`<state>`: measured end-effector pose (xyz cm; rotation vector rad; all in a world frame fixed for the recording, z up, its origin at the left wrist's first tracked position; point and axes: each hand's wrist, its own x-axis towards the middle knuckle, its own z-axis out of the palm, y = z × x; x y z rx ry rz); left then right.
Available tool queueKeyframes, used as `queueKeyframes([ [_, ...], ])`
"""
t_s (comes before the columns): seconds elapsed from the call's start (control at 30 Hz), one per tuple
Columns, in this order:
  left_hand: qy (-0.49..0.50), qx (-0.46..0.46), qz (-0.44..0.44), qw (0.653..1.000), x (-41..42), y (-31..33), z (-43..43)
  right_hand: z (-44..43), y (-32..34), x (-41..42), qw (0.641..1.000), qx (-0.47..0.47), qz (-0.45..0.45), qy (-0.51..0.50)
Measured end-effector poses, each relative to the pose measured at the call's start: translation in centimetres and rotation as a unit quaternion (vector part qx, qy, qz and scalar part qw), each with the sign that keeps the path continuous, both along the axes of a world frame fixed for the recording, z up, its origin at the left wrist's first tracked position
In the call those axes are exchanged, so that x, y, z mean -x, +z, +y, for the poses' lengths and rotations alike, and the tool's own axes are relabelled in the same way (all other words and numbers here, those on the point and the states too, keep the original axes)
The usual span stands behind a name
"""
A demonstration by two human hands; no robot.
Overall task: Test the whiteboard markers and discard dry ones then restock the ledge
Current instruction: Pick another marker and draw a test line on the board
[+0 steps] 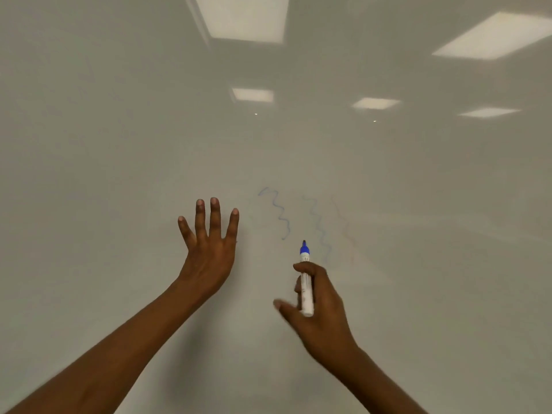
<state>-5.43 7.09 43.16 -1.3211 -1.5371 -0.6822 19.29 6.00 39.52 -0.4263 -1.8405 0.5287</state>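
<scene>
A white whiteboard [119, 144] fills the view. My right hand [321, 309] grips an uncapped blue marker [306, 282], white barrel upright, tip pointing up just off the board. Above the tip runs a blue squiggle [282, 215]; a second, paler blue squiggle [321, 231] lies to its right, and a very faint reddish line [343, 222] further right. My left hand [209, 249] is spread flat with straight fingers against the board, left of the squiggles, holding nothing.
Ceiling light panels reflect in the glossy board at the top [245, 16] and upper right [493, 37]. The ledge, other markers and any bin are out of view.
</scene>
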Motion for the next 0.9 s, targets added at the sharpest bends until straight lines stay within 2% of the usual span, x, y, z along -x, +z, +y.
queueKeyframes([
  [0.1, -0.046, -0.038, 0.035, 0.998, 0.8, 0.8, 1.0, 2.0, 2.5, 0.3, 0.989, -0.045, 0.139, -0.011],
  [0.17, -0.063, -0.045, 0.046, 0.996, 1.3, 1.7, 1.6, 3.4, 4.5, 0.7, 0.980, -0.085, 0.172, -0.056],
  [0.33, -0.042, -0.048, 0.083, 0.994, 2.1, 3.8, 3.1, 6.3, 8.2, 2.4, 0.961, -0.204, 0.108, -0.155],
  [0.43, -0.028, -0.042, 0.084, 0.995, 2.4, 4.1, 3.8, 7.6, 9.0, 3.5, 0.953, -0.217, 0.089, -0.191],
  [0.67, -0.045, -0.057, 0.120, 0.990, 3.2, 3.3, 4.7, 9.6, 8.2, 4.5, 0.940, -0.225, 0.149, -0.208],
  [0.9, -0.049, -0.043, 0.082, 0.995, 3.0, 3.4, 4.4, 9.8, 7.0, 4.6, 0.915, -0.273, 0.163, -0.249],
])
